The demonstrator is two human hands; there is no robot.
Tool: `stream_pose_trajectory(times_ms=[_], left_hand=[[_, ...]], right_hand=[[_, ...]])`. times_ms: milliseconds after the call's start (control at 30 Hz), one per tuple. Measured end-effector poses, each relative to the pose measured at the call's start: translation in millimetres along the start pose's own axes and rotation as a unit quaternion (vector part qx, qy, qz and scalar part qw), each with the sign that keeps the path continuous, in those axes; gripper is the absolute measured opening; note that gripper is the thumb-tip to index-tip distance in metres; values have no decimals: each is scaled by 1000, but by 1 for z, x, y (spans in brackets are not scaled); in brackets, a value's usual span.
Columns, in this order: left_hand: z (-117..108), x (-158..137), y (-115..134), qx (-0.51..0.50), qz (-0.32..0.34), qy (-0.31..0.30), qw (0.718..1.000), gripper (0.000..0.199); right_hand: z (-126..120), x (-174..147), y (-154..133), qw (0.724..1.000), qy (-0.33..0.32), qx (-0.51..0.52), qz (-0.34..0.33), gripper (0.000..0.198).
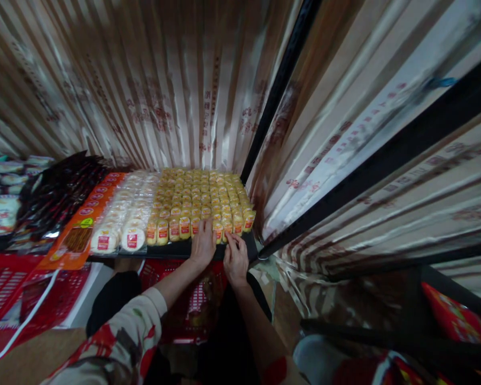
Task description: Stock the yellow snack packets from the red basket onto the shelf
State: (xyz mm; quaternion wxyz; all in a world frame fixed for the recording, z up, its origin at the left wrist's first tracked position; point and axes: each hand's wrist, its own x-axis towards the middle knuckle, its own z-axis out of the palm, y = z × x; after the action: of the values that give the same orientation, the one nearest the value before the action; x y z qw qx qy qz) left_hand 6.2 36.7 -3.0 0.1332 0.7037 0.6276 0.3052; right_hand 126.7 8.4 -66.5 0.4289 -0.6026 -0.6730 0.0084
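Observation:
Rows of small yellow packaged cakes (pixel 196 199) with red and white labels fill the right part of a dark shelf (pixel 172 251). My left hand (pixel 203 243) reaches into the front row, its fingers close together around a wrapped cake, fingertips partly hidden. Beside it, my right hand (pixel 236 259) has its fingers stretched forward and slightly apart, the tips touching the front packs. Between the two hands one front-row cake (pixel 217 233) stands upright with its label facing me. Left of the yellow cakes stand rows of round white packaged cakes (pixel 133 235).
An orange snack packet (pixel 75 235), dark packets (pixel 60 195) and white-green packs (pixel 0 214) lie further left. Red baskets (pixel 8 289) sit below the shelf. Printed plastic curtain (pixel 184 107) hangs behind; black posts (pixel 278 88) rise at right.

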Motion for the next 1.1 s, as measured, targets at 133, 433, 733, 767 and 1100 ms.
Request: stream_pose_trajectory(times_ms=[133,433,733,767,1100], left_hand=[[7,-10,-11,-4,35,23,999,40],[17,-17,-26,20,85,-28,996,36],[27,-12,-33,11,94,-17,995,38],[28,-12,-33,7,94,-16,995,38],[32,-13,-35,8,51,-39,998,29]], right_hand=[[2,0,-1,1000,9,-5,-3,44],[2,-1,-4,1000,18,-22,6,44],[2,-2,-6,999,-12,-41,21,49],[1,-2,-7,999,-17,-44,16,50],[7,-1,-3,998,-18,-58,5,49]])
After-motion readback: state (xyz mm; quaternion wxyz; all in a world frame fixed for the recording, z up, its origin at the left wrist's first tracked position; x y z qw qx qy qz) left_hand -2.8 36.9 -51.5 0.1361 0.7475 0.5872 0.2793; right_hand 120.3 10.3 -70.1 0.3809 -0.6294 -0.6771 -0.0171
